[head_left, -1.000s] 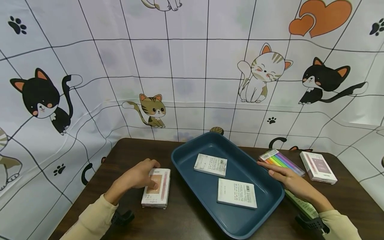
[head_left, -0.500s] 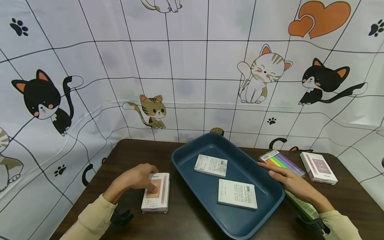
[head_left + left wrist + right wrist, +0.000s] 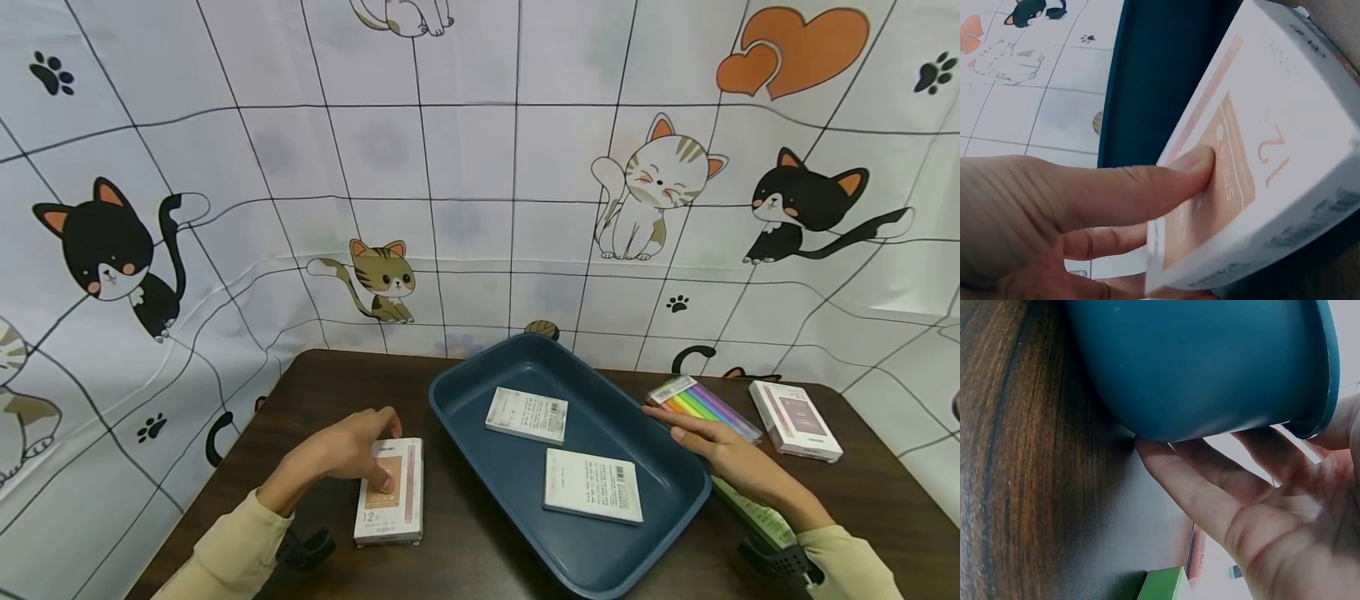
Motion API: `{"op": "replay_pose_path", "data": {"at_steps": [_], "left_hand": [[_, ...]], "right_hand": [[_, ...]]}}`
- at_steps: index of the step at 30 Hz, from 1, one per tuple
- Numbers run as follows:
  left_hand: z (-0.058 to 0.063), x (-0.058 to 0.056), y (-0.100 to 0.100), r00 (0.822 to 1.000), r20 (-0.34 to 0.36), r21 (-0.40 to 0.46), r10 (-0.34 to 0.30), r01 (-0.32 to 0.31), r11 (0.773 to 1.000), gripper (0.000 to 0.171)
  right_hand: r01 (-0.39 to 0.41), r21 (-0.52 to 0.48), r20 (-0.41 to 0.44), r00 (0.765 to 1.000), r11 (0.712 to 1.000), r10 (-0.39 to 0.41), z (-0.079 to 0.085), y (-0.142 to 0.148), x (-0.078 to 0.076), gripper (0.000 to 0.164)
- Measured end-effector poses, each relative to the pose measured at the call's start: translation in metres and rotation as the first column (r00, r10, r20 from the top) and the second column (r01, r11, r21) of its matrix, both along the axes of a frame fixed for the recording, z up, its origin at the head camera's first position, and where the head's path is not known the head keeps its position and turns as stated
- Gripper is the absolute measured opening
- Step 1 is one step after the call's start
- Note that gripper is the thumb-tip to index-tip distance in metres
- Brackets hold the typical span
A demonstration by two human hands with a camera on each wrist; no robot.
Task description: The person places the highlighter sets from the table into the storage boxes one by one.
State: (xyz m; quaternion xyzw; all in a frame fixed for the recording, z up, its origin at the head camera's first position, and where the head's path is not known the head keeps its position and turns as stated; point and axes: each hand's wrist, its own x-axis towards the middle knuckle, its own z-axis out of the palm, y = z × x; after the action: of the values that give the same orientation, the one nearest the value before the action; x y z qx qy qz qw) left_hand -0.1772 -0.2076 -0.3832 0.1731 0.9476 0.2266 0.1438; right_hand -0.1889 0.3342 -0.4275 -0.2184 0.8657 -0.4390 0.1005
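1 dark table (image 3: 450, 550) supports 1 blue tray (image 3: 600, 417). Right hand (image 3: 720, 454): fingers extended, not curled, touching the tray's rim and outer wall. Left hand (image 3: 345, 454): thumb and fingers pinch the orange-labelled box (image 3: 393, 508), marked "12", located outside the tray, just beside its left side. Whether this box is clear of the tabletop cannot be determined.

Likely faults, by judgement: uneven pressure from the right hand may skid or turn the tray. The pinched box may pivot or slip, because the thumb bears toward 1 end.

Count, in descending size: 1 table; 1 tray; 4 boxes, comprising the orange-labelled box, a farther white box (image 3: 527, 415) and a nearer white box (image 3: 592, 486) inside the tray, and a mauve-labelled box (image 3: 797, 421) at far right; 1 rainbow pack (image 3: 708, 408) between tray and mauve-labelled box; 1 green item (image 3: 757, 508), partly hidden.
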Motion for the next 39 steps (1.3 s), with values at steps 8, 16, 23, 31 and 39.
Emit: {"op": "replay_pose_path", "data": {"at_steps": [8,16,23,31,39], "left_hand": [[-0.002,-0.009,-0.017,0.996,0.09,0.103,-0.017,0.008,0.995,0.053],[0.006,-0.012,-0.024,0.984,0.167,0.162,-0.054,0.027,0.987,0.049],[0.007,-0.015,-0.027,0.974,0.199,0.229,-0.112,0.064,0.971,0.051],[0.01,-0.018,-0.031,0.943,0.281,0.377,-0.177,0.061,0.924,0.047],[0.013,-0.017,-0.041,0.908,0.344,0.5,-0.239,0.038,0.865,0.045]], "right_hand": [[0.002,0.015,0.005,1.0,1.0,-0.002,-0.002,-0.001,0.0,0.044],[0.004,-0.013,0.027,1.0,1.0,-0.004,-0.001,0.0,0.0,0.044],[-0.005,-0.023,0.024,1.0,1.0,0.006,-0.004,0.001,0.001,0.045],[-0.001,-0.052,0.06,0.998,0.999,0.004,-0.004,0.002,0.001,0.044],[-0.009,-0.034,0.034,0.999,0.999,0.01,-0.003,-0.004,-0.005,0.044]]}}
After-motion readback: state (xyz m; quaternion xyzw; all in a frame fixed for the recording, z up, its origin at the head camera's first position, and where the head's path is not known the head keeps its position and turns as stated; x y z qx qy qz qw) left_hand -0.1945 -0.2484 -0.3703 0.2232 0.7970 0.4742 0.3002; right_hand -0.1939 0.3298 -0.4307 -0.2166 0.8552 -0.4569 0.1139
